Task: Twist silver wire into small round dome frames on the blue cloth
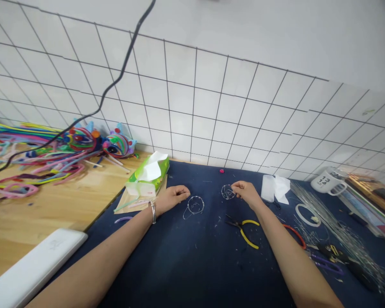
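My right hand [246, 193] pinches the edge of a small round wire frame [227, 192] just above the dark blue cloth [192, 265]. A second wire ring [196, 205], with a loose wire loop at its lower left, lies on the cloth. Beside that ring is my left hand [172, 199], with a silver bangle on the wrist. Its thumb and fingers are drawn together, and whatever they hold, if anything, is too small to make out. Yellow-handled pliers [248, 233] lie between the forearms, nearer the right one.
A green tissue pack [150, 171] stands behind my left hand. Bundled wires [336, 226], purple-handled scissors [327, 264] and a white mug [327, 182] are on the right. Colourful pipe cleaners [35, 167] and a white power bank [35, 269] lie left. A black cable [115, 81] hangs across.
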Motion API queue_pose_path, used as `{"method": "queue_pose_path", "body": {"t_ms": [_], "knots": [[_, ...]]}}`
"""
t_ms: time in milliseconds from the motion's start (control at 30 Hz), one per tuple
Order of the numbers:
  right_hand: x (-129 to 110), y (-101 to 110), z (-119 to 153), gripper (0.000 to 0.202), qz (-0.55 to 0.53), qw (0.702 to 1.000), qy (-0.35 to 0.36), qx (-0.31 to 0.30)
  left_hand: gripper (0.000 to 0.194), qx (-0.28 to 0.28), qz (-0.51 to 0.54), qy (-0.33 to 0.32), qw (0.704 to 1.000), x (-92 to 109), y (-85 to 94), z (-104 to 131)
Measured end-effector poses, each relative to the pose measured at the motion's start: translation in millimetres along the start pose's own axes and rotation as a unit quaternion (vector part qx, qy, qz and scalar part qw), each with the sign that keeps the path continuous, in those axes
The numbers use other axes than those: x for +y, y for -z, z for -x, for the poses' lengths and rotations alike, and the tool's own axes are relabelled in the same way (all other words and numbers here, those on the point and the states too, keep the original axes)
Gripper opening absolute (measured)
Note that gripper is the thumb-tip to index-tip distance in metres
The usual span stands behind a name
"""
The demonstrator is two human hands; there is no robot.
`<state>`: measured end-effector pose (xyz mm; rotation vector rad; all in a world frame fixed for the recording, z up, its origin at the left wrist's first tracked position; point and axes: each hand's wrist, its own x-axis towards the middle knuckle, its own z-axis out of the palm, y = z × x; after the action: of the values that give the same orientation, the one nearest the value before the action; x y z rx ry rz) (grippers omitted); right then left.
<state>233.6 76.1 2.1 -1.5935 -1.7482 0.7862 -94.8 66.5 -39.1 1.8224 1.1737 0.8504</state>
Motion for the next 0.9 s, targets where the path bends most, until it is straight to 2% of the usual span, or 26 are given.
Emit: {"method": "queue_pose_path", "body": {"t_ms": [133, 333, 600, 900], "knots": [[-2, 3, -1, 0.028, -0.026, 1.000, -0.017, 0.003, 0.029, -0.003, -0.005, -0.003, 1.000, -1, -0.1, -1], [4, -9, -2, 0.032, -0.029, 0.999, -0.025, 0.010, 0.027, -0.004, -0.011, -0.007, 1.000, -2, -0.1, 0], [9, -10, -3, 0.022, 0.071, 0.997, 0.002, 0.015, 0.027, -0.005, -0.004, -0.010, 1.000, 1, 0.0, 1], [2, -1, -5, 0.021, 0.180, 0.980, 0.060, 0.064, 0.028, -0.007, 0.027, -0.013, 1.000, 3, 1.8, 2]]}}
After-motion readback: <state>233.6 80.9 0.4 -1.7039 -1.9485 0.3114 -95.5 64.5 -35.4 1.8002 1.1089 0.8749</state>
